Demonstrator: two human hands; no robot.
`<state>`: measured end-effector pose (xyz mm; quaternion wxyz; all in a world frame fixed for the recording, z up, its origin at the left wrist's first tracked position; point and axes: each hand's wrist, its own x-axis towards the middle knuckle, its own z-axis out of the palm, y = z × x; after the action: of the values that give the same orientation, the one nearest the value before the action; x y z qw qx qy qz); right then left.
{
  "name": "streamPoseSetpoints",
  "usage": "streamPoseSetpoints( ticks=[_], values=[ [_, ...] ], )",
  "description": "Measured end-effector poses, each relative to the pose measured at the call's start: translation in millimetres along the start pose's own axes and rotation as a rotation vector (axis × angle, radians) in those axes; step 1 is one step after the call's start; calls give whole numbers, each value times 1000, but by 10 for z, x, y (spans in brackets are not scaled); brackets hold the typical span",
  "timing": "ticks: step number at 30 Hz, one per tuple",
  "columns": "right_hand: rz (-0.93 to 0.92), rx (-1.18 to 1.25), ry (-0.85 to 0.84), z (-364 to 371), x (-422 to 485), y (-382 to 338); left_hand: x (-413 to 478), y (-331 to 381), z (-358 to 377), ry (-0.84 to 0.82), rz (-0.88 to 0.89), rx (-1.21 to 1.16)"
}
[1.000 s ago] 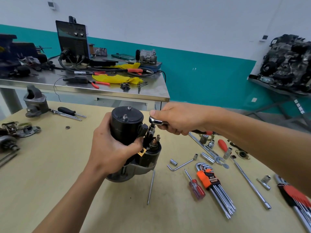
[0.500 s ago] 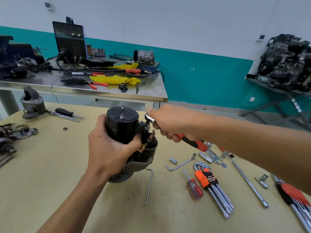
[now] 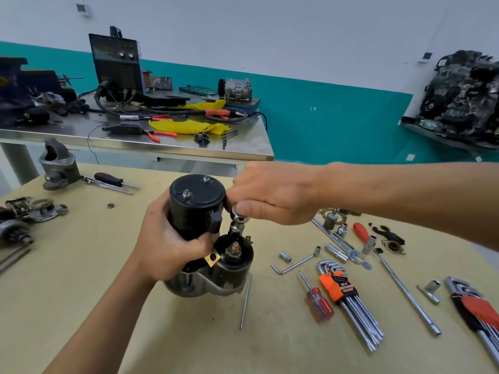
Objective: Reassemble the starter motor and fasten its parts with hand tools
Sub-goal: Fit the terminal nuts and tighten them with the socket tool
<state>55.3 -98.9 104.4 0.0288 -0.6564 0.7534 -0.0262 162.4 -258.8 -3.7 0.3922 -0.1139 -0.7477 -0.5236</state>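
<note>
A black starter motor (image 3: 195, 209) stands upright on the tan workbench (image 3: 81, 292), its grey nose housing at the bottom and its solenoid (image 3: 235, 255) facing me. My left hand (image 3: 170, 241) wraps around the motor body from the left. My right hand (image 3: 272, 195) grips a chrome ratchet head (image 3: 239, 214), thumb on top. A socket under the head sits on a solenoid terminal. The ratchet's handle is hidden behind my right hand.
Loose tools lie to the right: an orange hex key set (image 3: 345, 295), a red screwdriver (image 3: 316, 300), sockets, a spanner, a long extension bar (image 3: 405, 295). A thin rod (image 3: 245, 300) lies beside the motor. Spare housings sit at the left. A steel table stands behind.
My right hand has swung the ratchet handle back round behind the hand, so its red grip no longer shows. The left hand keeps its hold on the motor.
</note>
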Motion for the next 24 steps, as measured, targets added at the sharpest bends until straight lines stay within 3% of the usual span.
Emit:
streamPoseSetpoints(
  ticks=[5, 9, 14, 24],
  values=[
    [-55, -81, -50, -41, -56, 59, 0, -38, 6, 20, -32, -11],
    [66, -134, -69, -13, -127, 71, -4, -62, 16, 99, -67, 40],
    [211, -149, 31, 50, -138, -38, -32, -98, 77, 206, -125, 114],
    [376, 0, 113, 112, -134, -165, -54, -58, 206, 309, -142, 264]
  ],
)
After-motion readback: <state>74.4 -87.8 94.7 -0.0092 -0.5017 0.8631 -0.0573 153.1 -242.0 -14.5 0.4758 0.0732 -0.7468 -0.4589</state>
